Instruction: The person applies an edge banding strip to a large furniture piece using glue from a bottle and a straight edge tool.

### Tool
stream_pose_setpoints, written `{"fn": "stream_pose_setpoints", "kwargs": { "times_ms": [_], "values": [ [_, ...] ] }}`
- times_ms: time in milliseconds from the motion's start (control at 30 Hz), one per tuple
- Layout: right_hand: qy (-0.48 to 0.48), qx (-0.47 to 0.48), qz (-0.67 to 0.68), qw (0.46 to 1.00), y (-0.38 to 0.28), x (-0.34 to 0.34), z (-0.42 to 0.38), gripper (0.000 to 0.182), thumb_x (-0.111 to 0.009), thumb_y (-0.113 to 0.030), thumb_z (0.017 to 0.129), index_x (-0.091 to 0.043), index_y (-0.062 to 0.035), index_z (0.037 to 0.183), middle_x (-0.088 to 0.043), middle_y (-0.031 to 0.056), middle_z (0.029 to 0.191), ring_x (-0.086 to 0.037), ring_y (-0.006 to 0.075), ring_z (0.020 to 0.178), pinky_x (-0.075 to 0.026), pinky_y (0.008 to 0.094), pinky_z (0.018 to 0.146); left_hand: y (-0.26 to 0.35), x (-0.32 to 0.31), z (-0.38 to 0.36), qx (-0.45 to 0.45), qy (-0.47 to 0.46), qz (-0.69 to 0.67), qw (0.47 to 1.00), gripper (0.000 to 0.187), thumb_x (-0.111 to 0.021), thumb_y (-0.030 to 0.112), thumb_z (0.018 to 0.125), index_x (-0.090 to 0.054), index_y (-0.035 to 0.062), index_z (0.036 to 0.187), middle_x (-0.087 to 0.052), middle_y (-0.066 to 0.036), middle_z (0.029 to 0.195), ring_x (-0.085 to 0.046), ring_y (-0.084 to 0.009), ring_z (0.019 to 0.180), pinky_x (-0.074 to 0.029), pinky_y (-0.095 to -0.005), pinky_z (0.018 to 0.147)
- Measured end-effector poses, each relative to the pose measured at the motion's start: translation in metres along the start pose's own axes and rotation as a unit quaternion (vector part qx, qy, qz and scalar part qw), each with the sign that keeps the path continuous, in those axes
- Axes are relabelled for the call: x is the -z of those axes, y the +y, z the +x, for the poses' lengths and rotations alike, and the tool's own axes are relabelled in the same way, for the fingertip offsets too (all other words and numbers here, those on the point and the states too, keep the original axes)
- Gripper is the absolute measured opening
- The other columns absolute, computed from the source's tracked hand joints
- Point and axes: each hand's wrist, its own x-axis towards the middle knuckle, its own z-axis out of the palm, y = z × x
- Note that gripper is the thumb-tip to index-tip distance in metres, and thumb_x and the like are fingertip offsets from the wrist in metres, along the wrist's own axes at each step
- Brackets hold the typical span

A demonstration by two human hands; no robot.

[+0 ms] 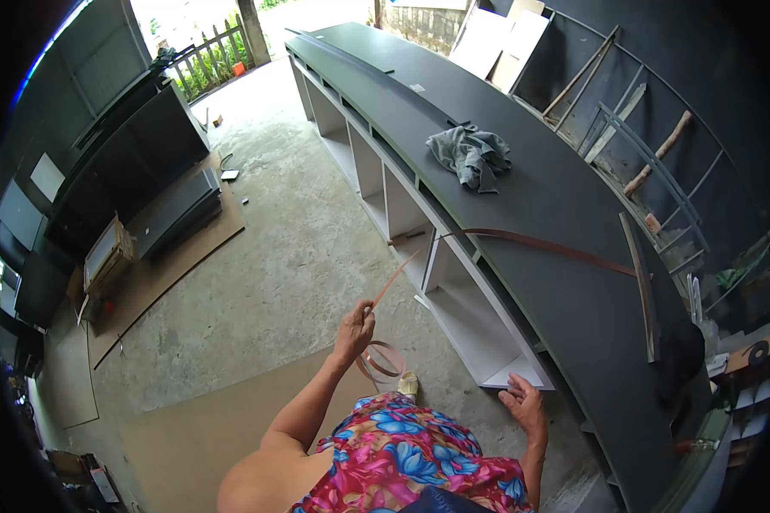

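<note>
My left hand (353,332) is closed on a thin brown edging strip (539,243). From my fingers the strip runs up to the near edge of the long dark cabinet (565,205) and on across its top to the right. Below the hand, a loose loop of the same strip (383,361) hangs beside my leg. My right hand (524,403) is held near the cabinet's open front with fingers apart, holding nothing. The cabinet has white-lined compartments (466,329) along its side. On its top lies a crumpled grey cloth (469,156).
A narrow dark wooden strip (638,286) lies on the cabinet's right part. Brown boards (231,410) lie on the concrete floor (265,214) at my left. Dark panels (180,214) are stacked farther left. A metal frame (642,162) leans at the right wall.
</note>
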Motion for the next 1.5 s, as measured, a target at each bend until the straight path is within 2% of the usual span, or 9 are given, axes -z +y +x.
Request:
{"fn": "stream_pose_setpoints", "kwargs": {
  "times_ms": [100, 133, 433, 567, 733, 967, 1167, 1333, 1500],
  "values": [
    [-0.003, 0.018, 0.002, 1.0, -0.02, 0.012, 0.013, 0.067, -0.07, -0.037, 0.074, -0.048, 0.0018, 0.124, -0.058, 0.0211, 0.115, -0.059, 0.0292, 0.103, -0.046, 0.0379, 0.086, -0.009, -0.011, -0.004, -0.022, 0.042, -0.014, 0.999, 0.02, -0.048, 0.006, 0.082, -0.052, 0.0044, 0.102, -0.049, -0.015, 0.059, -0.05, -0.0276, 0.051, -0.041, -0.0371, 0.052],
    [-0.008, 0.029, 0.001, 1.0, -0.022, 0.015, 0.017, 0.066, -0.071, -0.036, 0.074, -0.048, 0.0019, 0.124, -0.058, 0.021, 0.115, -0.059, 0.0292, 0.103, -0.047, 0.038, 0.086, -0.002, -0.01, -0.006, -0.012, 0.041, -0.023, 0.999, 0.021, -0.047, 0.006, 0.083, -0.053, 0.0049, 0.103, -0.047, -0.01, 0.058, -0.046, -0.0199, 0.05, -0.04, -0.0338, 0.051],
    [-0.026, 0.065, -0.034, 0.997, -0.05, 0.06, 0.04, 0.061, -0.072, -0.031, 0.074, -0.051, -0.0017, 0.123, -0.059, 0.0201, 0.112, -0.06, 0.0285, 0.101, -0.049, 0.0369, 0.085, 0.004, -0.025, -0.015, 0.041, 0.07, -0.032, 0.996, 0.023, -0.046, 0.007, 0.084, -0.055, 0.006, 0.105, -0.044, -0.004, 0.061, -0.041, -0.0123, 0.054, -0.035, -0.0276, 0.051],
    [0.04, 0.053, 0.02, 0.998, -0.045, 0.1, 0.038, 0.058, -0.072, -0.03, 0.075, -0.052, -0.0017, 0.122, -0.06, 0.02, 0.11, -0.061, 0.0274, 0.1, -0.049, 0.0377, 0.085, 0.011, -0.035, -0.015, 0.039, 0.095, -0.021, 0.995, 0.021, -0.049, 0.007, 0.085, -0.057, 0.0061, 0.104, -0.04, 0.0, 0.06, -0.036, -0.0093, 0.055, -0.032, -0.0261, 0.05],
    [0.241, 0.069, 0.064, 0.966, -0.008, 0.168, 0.029, 0.04, -0.065, -0.021, 0.082, -0.057, 0.0015, 0.114, -0.064, 0.0155, 0.101, -0.064, 0.0194, 0.088, -0.052, 0.0276, 0.076, 0.023, -0.046, -0.015, 0.032, 0.125, -0.003, 0.992, 0.016, -0.054, 0.013, 0.089, -0.059, 0.0046, 0.101, -0.037, 0.004, 0.06, -0.033, -0.0057, 0.053, -0.028, -0.0232, 0.047],
    [0.574, 0.013, 0.13, 0.808, 0.095, 0.275, -0.007, 0.032, -0.063, -0.017, 0.085, -0.058, 0.0007, 0.111, -0.063, 0.0115, 0.099, -0.062, 0.0151, 0.08, -0.049, 0.0251, 0.069, 0.036, -0.061, -0.016, 0.03, 0.174, -0.021, 0.984, 0.019, -0.055, 0.017, 0.091, -0.062, 0.0035, 0.102, -0.036, 0.008, 0.061, -0.029, -0.0025, 0.054, -0.022, -0.0211, 0.046],
    [0.848, -0.016, 0.119, 0.516, 0.214, 0.369, -0.087, 0.045, -0.069, -0.019, 0.077, -0.052, 0.003, 0.111, -0.061, 0.016, 0.098, -0.061, 0.0225, 0.083, -0.048, 0.0326, 0.068, 0.023, -0.065, -0.018, 0.04, 0.19, -0.04, 0.98, 0.022, -0.055, 0.019, 0.091, -0.063, 0.0035, 0.104, -0.037, 0.008, 0.061, -0.029, -0.0023, 0.053, -0.023, -0.0207, 0.046],
    [0.918, -0.25, -0.041, 0.305, 0.273, 0.43, -0.149, 0.079, -0.08, -0.032, 0.066, -0.04, 0.01, 0.12, -0.05, 0.0305, 0.112, -0.056, 0.0392, 0.098, -0.052, 0.0458, 0.079, 0.03, -0.07, -0.025, 0.03, 0.209, -0.02, 0.977, 0.022, -0.055, 0.019, 0.091, -0.064, 0.004, 0.104, -0.039, 0.007, 0.061, -0.03, -0.0028, 0.053, -0.022, -0.0202, 0.046],
    [0.866, -0.293, -0.052, 0.403, 0.302, 0.469, -0.172, 0.11, -0.079, -0.054, 0.056, -0.029, 0.0076, 0.132, -0.043, 0.031, 0.123, -0.048, 0.0431, 0.112, -0.045, 0.0497, 0.092, 0.022, -0.074, -0.027, 0.019, 0.231, 0.006, 0.973, 0.021, -0.055, 0.018, 0.091, -0.066, 0.0048, 0.102, -0.038, 0.006, 0.059, -0.03, -0.0034, 0.052, -0.023, -0.0215, 0.046]
  ]
}}
